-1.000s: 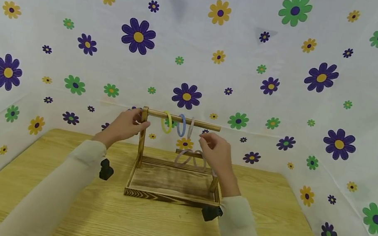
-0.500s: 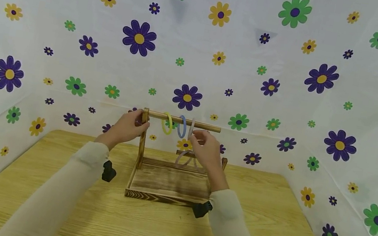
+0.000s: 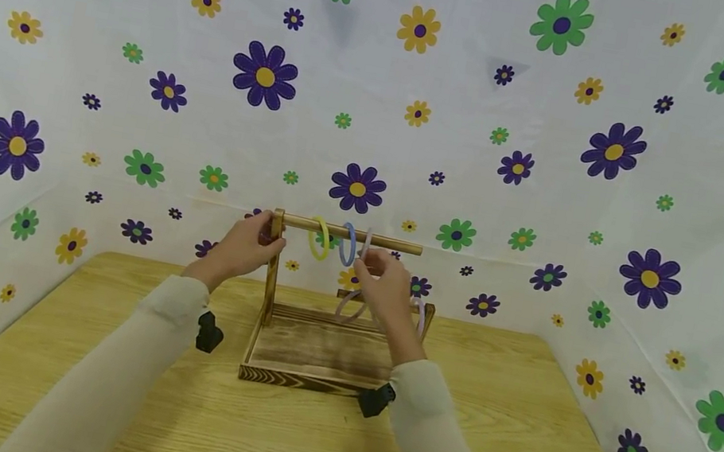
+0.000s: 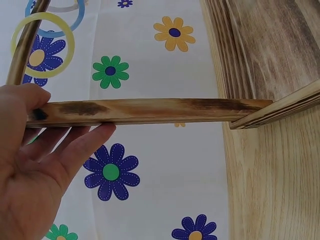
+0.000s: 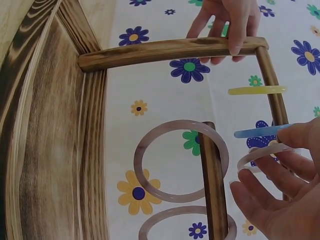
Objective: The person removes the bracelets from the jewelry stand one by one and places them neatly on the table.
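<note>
A wooden jewellery stand (image 4: pixel 150 111) holds several bangles. My left hand (image 3: pixel 237 251) grips the top of its upright post, thumb on one side and fingers on the other. On the upper bar (image 3: pixel 398 245) hang a yellow bangle (image 5: pixel 256 90), a blue bangle (image 5: pixel 250 133) and a pale translucent bangle (image 5: pixel 243 164). My right hand (image 3: pixel 386 285) pinches the pale one by its lower part, the thumb close beside the blue bangle. Lower down, mauve-grey bangles (image 5: pixel 172 124) hang on a shorter bar (image 5: pixel 212 185), partly hidden by my right hand in the head view.
The stand's shallow tray base (image 3: pixel 312 384) rests on a light wooden table (image 3: pixel 237 438). A white cloth with printed flowers (image 3: pixel 471 100) surrounds the table at the back and sides. The upper bar's right end is free-standing.
My right hand has moved left from beside the upper bar to the pale bangle and taken hold of it. My left hand has stayed on the post.
</note>
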A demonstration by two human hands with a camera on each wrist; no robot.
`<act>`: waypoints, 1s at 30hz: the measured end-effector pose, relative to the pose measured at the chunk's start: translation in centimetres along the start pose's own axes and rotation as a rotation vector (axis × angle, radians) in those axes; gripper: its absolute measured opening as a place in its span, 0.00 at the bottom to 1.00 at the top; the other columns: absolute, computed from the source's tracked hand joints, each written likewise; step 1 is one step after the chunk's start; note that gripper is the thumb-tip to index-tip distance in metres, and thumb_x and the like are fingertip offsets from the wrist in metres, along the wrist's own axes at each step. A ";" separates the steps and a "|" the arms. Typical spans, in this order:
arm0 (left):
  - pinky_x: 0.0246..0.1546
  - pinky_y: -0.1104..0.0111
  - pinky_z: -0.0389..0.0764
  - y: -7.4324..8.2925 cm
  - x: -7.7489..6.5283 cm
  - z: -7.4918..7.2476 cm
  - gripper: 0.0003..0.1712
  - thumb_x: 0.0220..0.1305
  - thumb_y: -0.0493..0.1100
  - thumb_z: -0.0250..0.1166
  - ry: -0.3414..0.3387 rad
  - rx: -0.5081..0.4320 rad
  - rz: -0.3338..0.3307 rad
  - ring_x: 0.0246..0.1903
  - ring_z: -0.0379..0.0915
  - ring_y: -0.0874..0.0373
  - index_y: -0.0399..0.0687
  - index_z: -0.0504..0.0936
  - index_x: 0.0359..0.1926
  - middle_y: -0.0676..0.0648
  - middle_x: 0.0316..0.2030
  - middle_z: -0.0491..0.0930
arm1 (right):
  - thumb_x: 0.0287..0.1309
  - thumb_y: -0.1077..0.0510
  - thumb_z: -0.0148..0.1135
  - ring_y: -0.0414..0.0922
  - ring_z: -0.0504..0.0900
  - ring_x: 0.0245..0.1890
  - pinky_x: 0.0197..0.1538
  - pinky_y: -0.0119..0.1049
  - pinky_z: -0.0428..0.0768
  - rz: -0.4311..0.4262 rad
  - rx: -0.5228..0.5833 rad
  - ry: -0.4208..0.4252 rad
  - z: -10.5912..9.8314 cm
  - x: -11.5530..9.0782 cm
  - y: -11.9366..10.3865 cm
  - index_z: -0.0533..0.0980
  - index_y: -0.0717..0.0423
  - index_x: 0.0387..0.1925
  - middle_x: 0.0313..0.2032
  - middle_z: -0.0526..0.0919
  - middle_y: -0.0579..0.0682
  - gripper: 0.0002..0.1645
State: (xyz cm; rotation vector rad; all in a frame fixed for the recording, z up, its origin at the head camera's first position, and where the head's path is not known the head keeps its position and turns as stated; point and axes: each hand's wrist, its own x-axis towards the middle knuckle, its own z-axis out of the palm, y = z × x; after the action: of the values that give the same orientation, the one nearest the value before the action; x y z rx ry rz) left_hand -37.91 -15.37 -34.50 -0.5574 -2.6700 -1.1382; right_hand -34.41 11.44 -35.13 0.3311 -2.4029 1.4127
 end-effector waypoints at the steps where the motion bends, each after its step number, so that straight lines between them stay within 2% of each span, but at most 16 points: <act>1: 0.45 0.55 0.85 0.0 0.0 0.0 0.16 0.78 0.42 0.57 0.001 -0.001 0.000 0.47 0.83 0.42 0.34 0.72 0.56 0.34 0.46 0.83 | 0.71 0.54 0.63 0.55 0.88 0.51 0.54 0.51 0.88 0.008 0.004 -0.001 0.1 0.0 0.0 0.83 0.59 0.53 0.49 0.89 0.57 0.16; 7: 0.50 0.50 0.86 -0.1 -0.1 0.4 0.16 0.78 0.42 0.56 0.007 -0.015 0.011 0.51 0.83 0.39 0.33 0.71 0.57 0.33 0.49 0.82 | 0.71 0.53 0.64 0.52 0.89 0.48 0.49 0.47 0.89 0.013 0.004 0.024 0.3 -0.1 0.0 0.84 0.58 0.50 0.46 0.90 0.56 0.14; 17: 0.53 0.49 0.84 -0.3 0.3 1.0 0.20 0.76 0.43 0.57 0.041 -0.037 -0.009 0.50 0.81 0.40 0.34 0.70 0.60 0.33 0.48 0.81 | 0.71 0.53 0.64 0.51 0.88 0.48 0.52 0.46 0.88 0.004 0.035 0.036 0.1 -0.2 0.2 0.83 0.58 0.50 0.46 0.90 0.56 0.14; 30: 0.58 0.47 0.83 -0.7 0.4 1.3 0.17 0.79 0.40 0.55 0.000 -0.059 0.010 0.56 0.81 0.37 0.34 0.68 0.61 0.32 0.51 0.82 | 0.71 0.57 0.64 0.54 0.87 0.49 0.51 0.47 0.88 -0.063 0.031 0.060 -0.5 -0.5 0.3 0.84 0.61 0.48 0.45 0.89 0.58 0.12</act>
State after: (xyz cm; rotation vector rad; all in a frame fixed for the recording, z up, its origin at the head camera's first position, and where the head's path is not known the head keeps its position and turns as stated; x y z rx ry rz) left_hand -38.55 -14.76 -35.76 -0.5800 -2.6376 -1.2172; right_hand -33.99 12.04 -35.39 0.3630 -2.3048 1.4131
